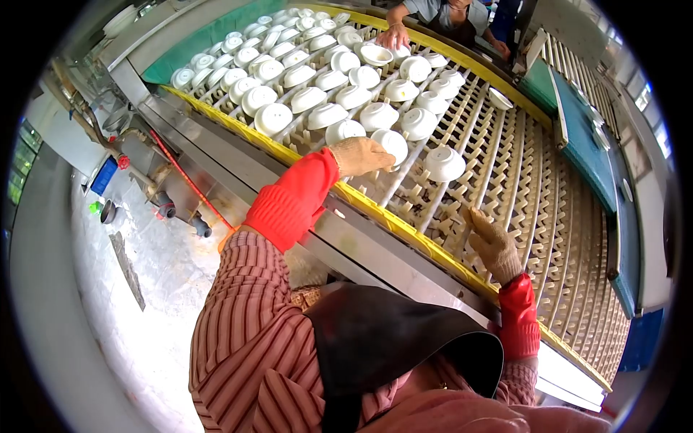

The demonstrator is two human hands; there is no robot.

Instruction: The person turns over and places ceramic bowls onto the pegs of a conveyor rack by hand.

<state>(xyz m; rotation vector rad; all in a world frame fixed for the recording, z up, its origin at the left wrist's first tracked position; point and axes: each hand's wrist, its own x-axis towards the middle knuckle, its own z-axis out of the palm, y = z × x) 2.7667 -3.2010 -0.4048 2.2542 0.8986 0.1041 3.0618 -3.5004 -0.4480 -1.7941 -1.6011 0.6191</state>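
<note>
My left hand (363, 156), in a tan glove with a red cuff, reaches over the yellow edge of the rack conveyor. Its fingers are closed at the side of an upside-down white bowl (390, 146). My right hand (493, 238), gloved the same way, hovers above the slatted rack (534, 209) with its fingers apart and nothing in them. Between and beyond my hands a single white bowl (445, 164) lies upside down on the rack. Several rows of white bowls (273, 119), mostly upside down, cover the rack's left part.
Across the conveyor, another person's hand (394, 36) touches the bowls. A yellow rail (426, 249) runs along the near side. Green-blue belts (588, 144) carrying a few bowls stand at the right. Pipes (137, 169) and a red hose (184, 173) are at the left.
</note>
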